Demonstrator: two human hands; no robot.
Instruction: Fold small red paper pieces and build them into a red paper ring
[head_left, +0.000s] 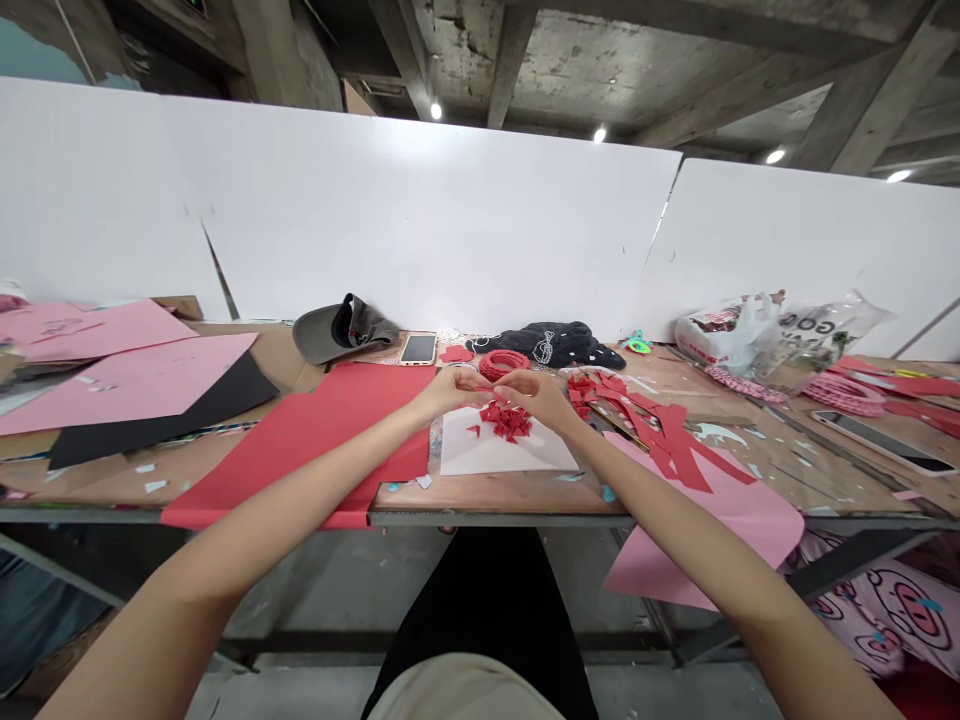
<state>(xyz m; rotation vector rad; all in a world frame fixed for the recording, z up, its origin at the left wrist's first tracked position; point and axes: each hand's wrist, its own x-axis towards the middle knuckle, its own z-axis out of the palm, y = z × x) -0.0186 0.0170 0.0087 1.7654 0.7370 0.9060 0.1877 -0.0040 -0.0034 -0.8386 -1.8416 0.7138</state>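
Observation:
My left hand [455,388] and my right hand [531,392] meet over the middle of the table, both with fingers pinched on a small piece of red paper [491,388]. Just below them a pile of torn red scraps [511,424] lies on a white sheet [480,458]. Behind my hands is a coiled red ring [503,362]. Large red paper [330,430] spreads to the left of the sheet. Red strips [675,440] lie to the right, partly over pink paper [720,515] that hangs past the table edge.
Pink and black sheets [232,395] lie at the left. Along the white partition sit a grey cap [337,332], a phone [418,349], dark cloth [559,345] and plastic bags [750,335]. Another phone [885,442] and a pink coil [847,393] are at the right.

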